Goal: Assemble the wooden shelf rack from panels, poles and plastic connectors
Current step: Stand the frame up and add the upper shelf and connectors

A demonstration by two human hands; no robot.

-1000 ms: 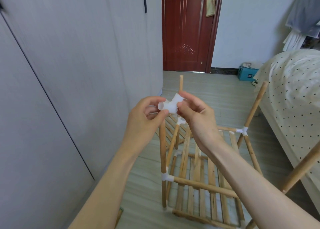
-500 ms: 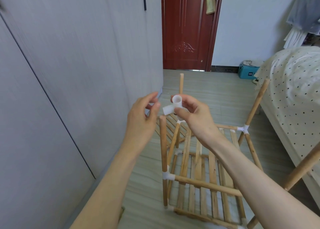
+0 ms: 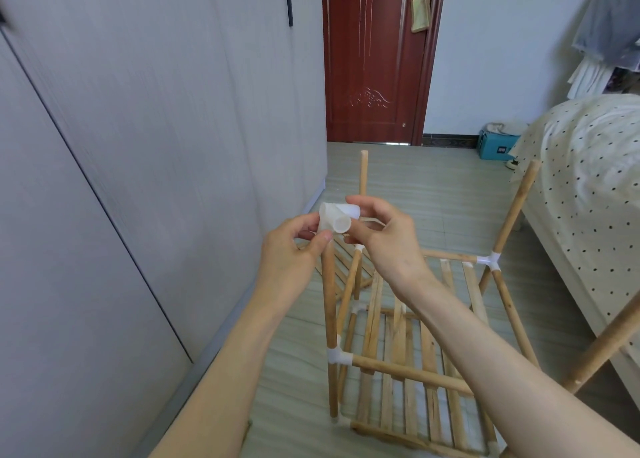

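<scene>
Head view: both hands are raised in front of the person, above the half-built rack. Between them sits a white plastic connector [image 3: 337, 218], a three-way piece with short tubular sockets, one open socket mouth facing the camera. The left hand [image 3: 291, 250] pinches the connector's left side, its thumb and curled fingers [image 3: 320, 241] closed on the lower left socket. The right hand [image 3: 384, 239] grips it from the right, fingers curled over the top of the right-hand socket and the thumb tucked beneath. The connector is just above the bare top end of the near left pole [image 3: 329, 305], and the left thumb lies against that pole's tip; whether the connector itself touches the pole cannot be told.

The pole stands upright and passes lower down through a fitted white connector [image 3: 337, 356], from which a horizontal pole [image 3: 412, 373] runs to the right. Behind it, a far left pole [image 3: 363, 173] rises with a bare top, and a far right pole [image 3: 516, 208] leans up out of another white joint [image 3: 490, 261]. A slatted wooden panel [image 3: 405, 353] forms the lower shelf of the rack, which stands on the pale floor [image 3: 408, 187]. A grey wardrobe [image 3: 138, 146] runs along the left, a dotted bed [image 3: 588, 180] along the right, and a red-brown door [image 3: 374, 59] closes the far end.
</scene>
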